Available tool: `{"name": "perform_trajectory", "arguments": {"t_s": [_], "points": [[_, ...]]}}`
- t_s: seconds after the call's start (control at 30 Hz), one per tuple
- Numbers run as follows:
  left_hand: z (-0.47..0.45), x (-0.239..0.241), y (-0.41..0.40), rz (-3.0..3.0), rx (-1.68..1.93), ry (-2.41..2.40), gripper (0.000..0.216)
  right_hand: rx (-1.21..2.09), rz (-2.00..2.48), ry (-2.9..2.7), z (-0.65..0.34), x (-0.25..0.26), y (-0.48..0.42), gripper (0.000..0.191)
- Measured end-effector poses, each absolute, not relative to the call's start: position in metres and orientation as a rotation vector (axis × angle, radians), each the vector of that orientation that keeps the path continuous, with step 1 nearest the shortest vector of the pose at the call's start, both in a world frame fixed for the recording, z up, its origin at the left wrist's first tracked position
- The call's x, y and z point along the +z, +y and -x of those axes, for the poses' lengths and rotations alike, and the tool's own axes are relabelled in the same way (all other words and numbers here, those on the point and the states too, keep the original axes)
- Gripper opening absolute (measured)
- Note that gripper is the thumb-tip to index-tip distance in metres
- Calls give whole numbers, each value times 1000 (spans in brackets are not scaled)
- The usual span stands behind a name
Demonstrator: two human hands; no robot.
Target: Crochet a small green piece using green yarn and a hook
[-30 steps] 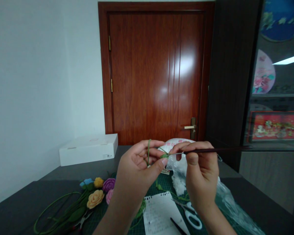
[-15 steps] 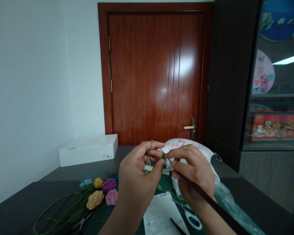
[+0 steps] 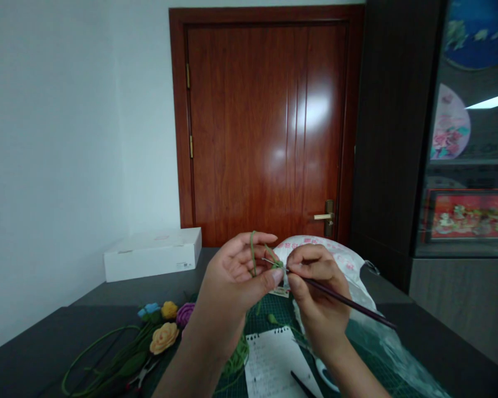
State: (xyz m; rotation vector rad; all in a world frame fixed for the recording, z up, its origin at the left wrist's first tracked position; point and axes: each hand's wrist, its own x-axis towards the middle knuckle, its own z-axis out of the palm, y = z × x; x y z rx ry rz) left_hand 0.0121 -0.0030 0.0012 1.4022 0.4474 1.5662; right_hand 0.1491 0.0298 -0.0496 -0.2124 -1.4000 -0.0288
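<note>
Clock dirs as seen in head view, 12 = twd door (image 3: 249,132).

Crochet hook (image 3: 344,298): in R hand (image 3: 321,290), up in the air abv worktop (image 3: 33,342), approx ctr of view, low. Long axis runs 10-to-4: thin metal tip pts ~10 o'clock, dark handle end ~4 o'clock, sticking out past the R hand, sloping down in view. R hand fingers closed on the fwd end, thumb opp. index, narrow grip.

L hand (image 3: 230,275): thumb + fingers pinch small green crochet piece (image 3: 278,265), index up, aiming ~3 o'clock. Green strand (image 3: 253,254) goes over the index & hangs twd 6; another bit runs ~5 o'clock down to the piece. Hook shank is at the piece, tip pokes out on its 10 o'clock side; thru a stitch or just behind, can't tell. Piece too small to call its own axis.

Below hands: notepad (image 3: 271,359) at 6, on green mat (image 3: 284,312); black pen (image 3: 302,384) on its 5 o'clock corner, axis also ~10-to-4. Scissors (image 3: 326,376) at notepad's 3–4, partly hidden by R wrist. Green yarn bundle (image 3: 238,358) at notepad's 9, by L forearm.

8 o'clock of L hand: crochet flowers (image 3: 164,338), stems trailing twd 8; pliers (image 3: 140,376) just beside at 7. White box (image 3: 153,260) at 9–10. White bag w/ pink print (image 3: 348,257) at R hand's 1, clear plastic (image 3: 398,354) trailing twd 5.
</note>
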Motion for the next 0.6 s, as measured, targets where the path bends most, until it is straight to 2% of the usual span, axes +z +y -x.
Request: {"name": "perform_trajectory", "arguments": {"t_s": [0.1, 0.2, 0.3, 0.43, 0.6], "points": [[-11, 0, -4, -1328, 1566, 459, 45, 101, 137, -1367, -145, -51, 35, 11], [-11, 1, -5, -1238, 1496, 460, 50, 85, 85, -1372, -143, -51, 37, 13], [-16, 1, -5, -1179, 1449, 465, 57, -124, 111, -1414, -144, -53, 35, 23], [-26, -1, -6, -1235, 1624, 537, 48, -485, 326, -1426, -143, -55, 30, 30], [-25, -7, 0, -1568, 1839, 664, 46, -445, 416, -1365, -142, -52, 22, 23]]}}
